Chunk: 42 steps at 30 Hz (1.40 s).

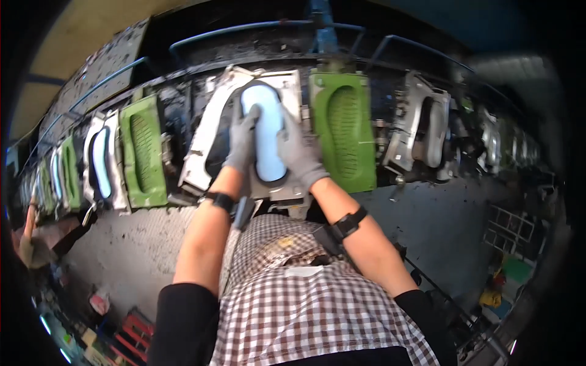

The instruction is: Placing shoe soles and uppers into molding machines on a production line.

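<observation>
A light blue, sole-shaped insole with a dark rim lies lengthwise over an open silvery metal mould in front of me. Both hands wear grey gloves and grip it from its two sides. My left hand is closed on the left edge, its thumb lying across the blue face. Along the right edge, my right hand is closed against the insole's lower half; some of its fingertips are hidden. Just right of it stands a green mould plate with a ribbed, sole-shaped hollow.
More moulds line the bench: a green plate and one with a blue insole at left, a metal mould at right. Blue rails run behind. Another person's arm reaches in at far left. A red crate sits low left.
</observation>
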Each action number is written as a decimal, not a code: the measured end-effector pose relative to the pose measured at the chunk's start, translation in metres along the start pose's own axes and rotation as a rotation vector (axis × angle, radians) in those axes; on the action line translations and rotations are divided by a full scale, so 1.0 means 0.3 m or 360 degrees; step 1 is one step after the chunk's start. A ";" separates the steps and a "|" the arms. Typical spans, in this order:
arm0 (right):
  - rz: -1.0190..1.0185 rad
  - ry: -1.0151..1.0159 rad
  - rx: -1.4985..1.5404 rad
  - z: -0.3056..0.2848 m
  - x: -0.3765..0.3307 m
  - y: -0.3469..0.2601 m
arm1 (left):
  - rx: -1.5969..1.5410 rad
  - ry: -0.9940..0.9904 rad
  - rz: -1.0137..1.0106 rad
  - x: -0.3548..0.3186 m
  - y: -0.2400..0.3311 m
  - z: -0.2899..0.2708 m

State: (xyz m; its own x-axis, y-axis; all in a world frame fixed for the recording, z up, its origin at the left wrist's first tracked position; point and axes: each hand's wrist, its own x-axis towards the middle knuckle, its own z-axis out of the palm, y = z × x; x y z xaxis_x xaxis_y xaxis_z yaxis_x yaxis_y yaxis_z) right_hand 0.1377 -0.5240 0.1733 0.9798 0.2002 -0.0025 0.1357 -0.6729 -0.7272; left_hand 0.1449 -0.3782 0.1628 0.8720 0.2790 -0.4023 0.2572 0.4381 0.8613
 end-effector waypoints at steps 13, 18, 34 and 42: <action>0.0572 0.1624 0.0165 -1.048 -0.182 0.710 | 0.0998 0.0465 0.0727 -0.343 -0.068 0.077; 0.1293 0.0943 -0.0346 -1.328 -0.122 0.969 | 0.0729 -0.0305 0.0629 -0.462 -0.098 0.787; 0.0777 0.0556 0.1502 -1.463 -0.149 0.983 | 0.0009 -0.0550 -0.0485 -0.128 -0.702 1.564; -0.0197 0.0475 -0.0101 -1.473 0.085 1.074 | 0.0007 -0.0367 -0.0250 -0.411 -0.652 1.539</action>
State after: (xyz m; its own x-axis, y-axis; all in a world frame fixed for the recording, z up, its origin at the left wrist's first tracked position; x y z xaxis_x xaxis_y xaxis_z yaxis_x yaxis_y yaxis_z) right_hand 0.2716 -1.0504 0.2422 0.9538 0.0722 0.2917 0.2564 -0.7015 -0.6649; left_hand 0.1795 -0.8926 0.1871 0.8929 0.0059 -0.4502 0.3981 0.4566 0.7956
